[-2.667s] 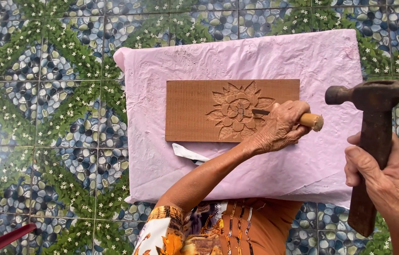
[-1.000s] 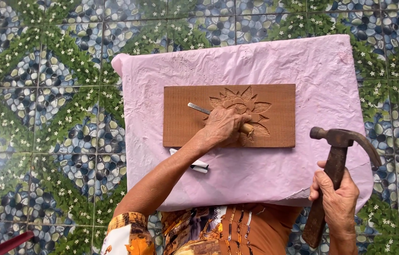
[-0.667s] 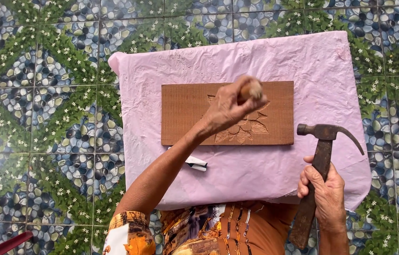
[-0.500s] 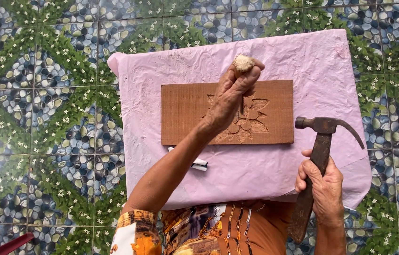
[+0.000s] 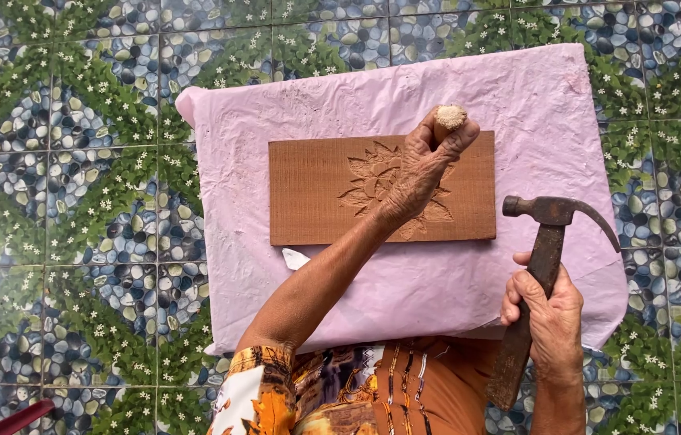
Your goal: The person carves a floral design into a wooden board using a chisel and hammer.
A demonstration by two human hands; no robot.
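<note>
The scene is lit brightly and evenly by soft, diffuse daylight; no single source can be made out. Shadows are faint: only a thin, soft-edged one is cast by the wooden board [image 5: 332, 193] along its lower edge onto the pink cloth [image 5: 453, 290], and a weak one is seen under the left arm. No glare or blown highlights are seen on the tiled floor [image 5: 66, 161], though a mild sheen is shown on the glazed tiles. Focus is held sharp across the whole frame; carved lines and cloth wrinkles are rendered crisply. Slight softness is noticed on the hammer [image 5: 546, 258]. Little edge distortion is apparent; tile joints are kept nearly straight.
</note>
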